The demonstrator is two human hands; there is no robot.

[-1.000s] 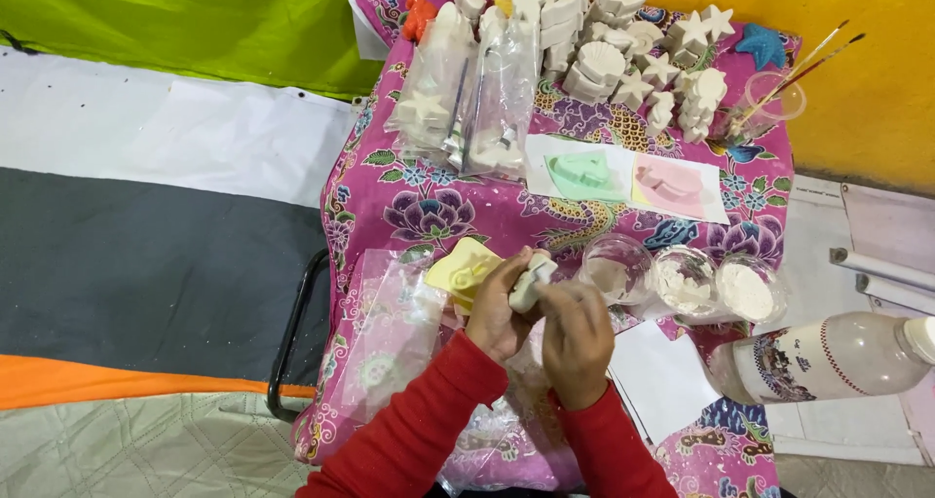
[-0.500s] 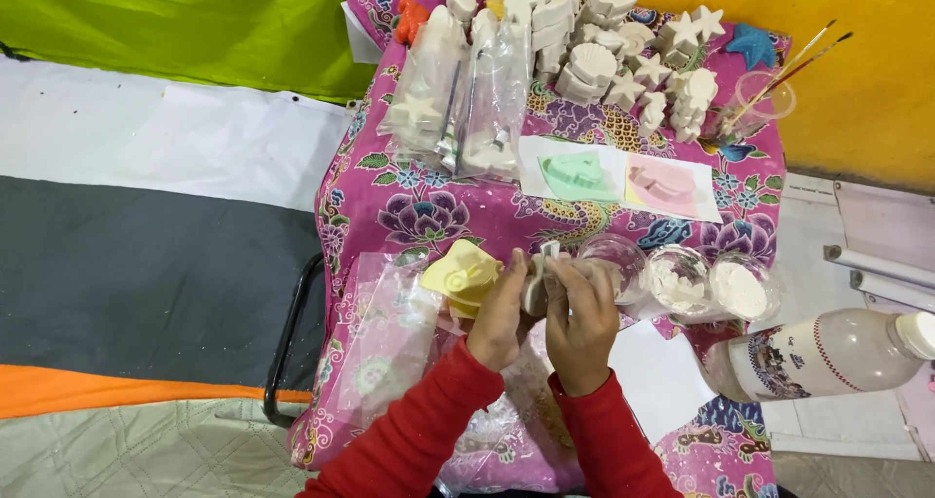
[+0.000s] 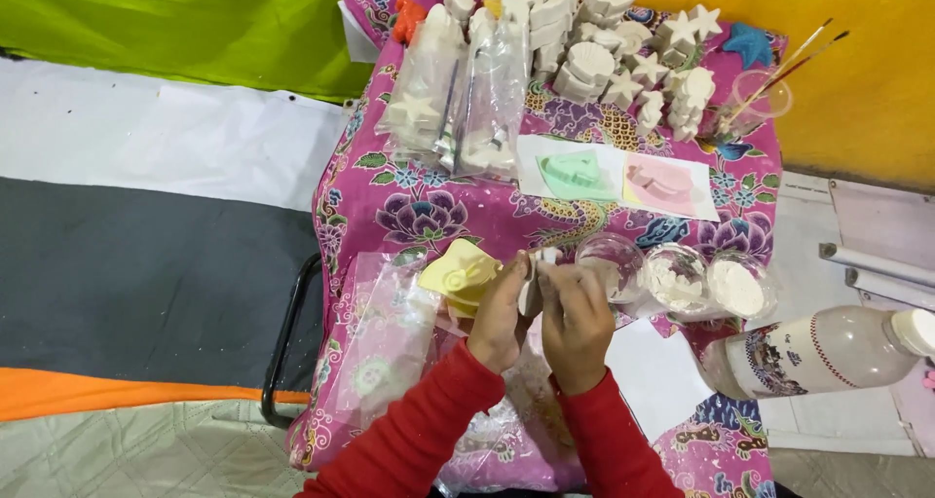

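Plaster piece (image 3: 539, 264) (small, white) pinched two-handed.

Three clear round cups (image 3: 676, 276), two flat moulds (image 3: 575, 174), two bagged plaster packs (image 3: 458, 99), one bottle (image 3: 818, 352).

hands (image 3: 541, 313) | pinch small white piece (image 3: 542, 258) (partly hidden) | over pink cloth (image 3: 390, 206)

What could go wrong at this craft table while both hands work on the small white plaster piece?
1. The small white plaster piece is pinched between the left hand and right hand above the pink floral tablecloth; a slip could drop and chip it.
2. The clear plastic cups sit close beside the right hand, so a nudge might tip them.
3. The large bottle lying on its side by the table's edge could roll off.
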